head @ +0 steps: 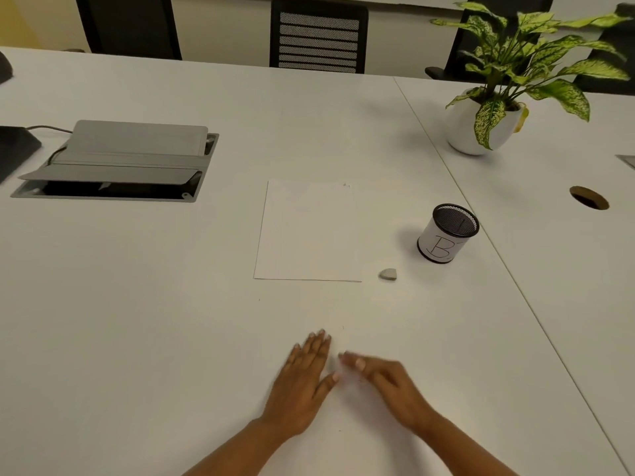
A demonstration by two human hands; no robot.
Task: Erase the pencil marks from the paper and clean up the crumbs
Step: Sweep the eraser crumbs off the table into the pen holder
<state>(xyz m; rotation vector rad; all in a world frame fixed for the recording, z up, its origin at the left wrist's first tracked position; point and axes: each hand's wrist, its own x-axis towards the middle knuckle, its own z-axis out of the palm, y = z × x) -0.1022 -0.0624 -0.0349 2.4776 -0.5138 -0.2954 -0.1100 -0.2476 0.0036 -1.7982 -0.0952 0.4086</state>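
one white square sheet of paper (309,231) lies on the white table (137,321). one small grey wedge eraser (388,274) sits just right of the paper's near corner, and one black mesh pen cup (446,235) stands further right. there are two hands on the near side of the paper: the left hand (302,383) is flat with straight fingers, and the right hand (388,383) is blurred, loosely extended and empty. three black chairs (318,36) stand beyond.

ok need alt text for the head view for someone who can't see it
The left hand lies flat on a white table with the blurred right hand close beside it. Beyond them lies a sheet of paper, an eraser by its near right corner and a pen cup further right; a plant stands far right.
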